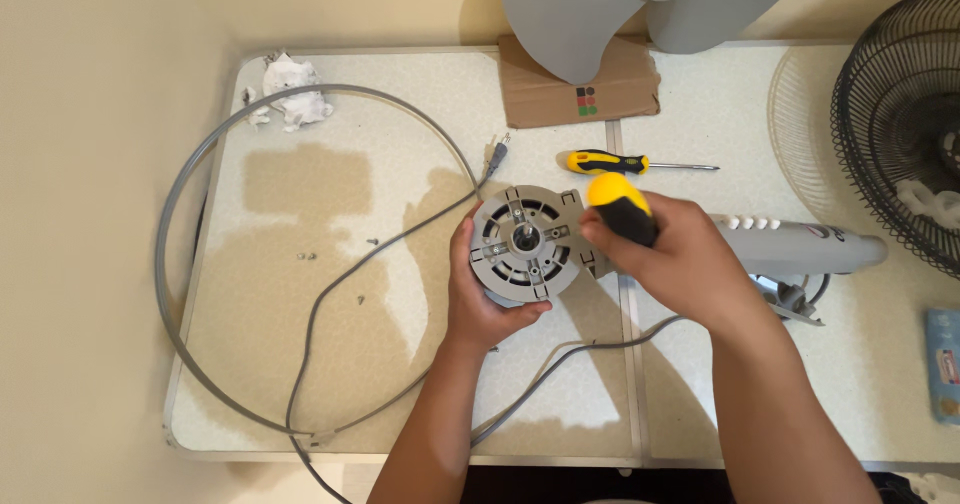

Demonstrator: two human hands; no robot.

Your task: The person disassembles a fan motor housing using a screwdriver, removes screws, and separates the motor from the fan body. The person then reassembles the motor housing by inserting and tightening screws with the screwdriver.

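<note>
Steadying the grey fan motor from its near side, the left hand wraps it firmly, while the right hand is closed round a yellow-and-black screwdriver at the motor's right edge. Keeping the tool upright and the motor pinned to the bench should stop slipping; loose screws lie left of the left hand, and a second screwdriver lies just beyond the right.

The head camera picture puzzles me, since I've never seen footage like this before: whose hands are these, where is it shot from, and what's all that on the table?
One camera sits on a person's head and looks down, so both hands are that person's own. The left hand grips a round grey fan motor, face up. The right hand holds a yellow-and-black screwdriver at the motor's edge. On the white table lie a second screwdriver, a grey cable ending in a plug, a thin grey ring, crumpled paper, small screws and cardboard. Grey fan blades show at the top, a black wire fan guard on the right.
</note>
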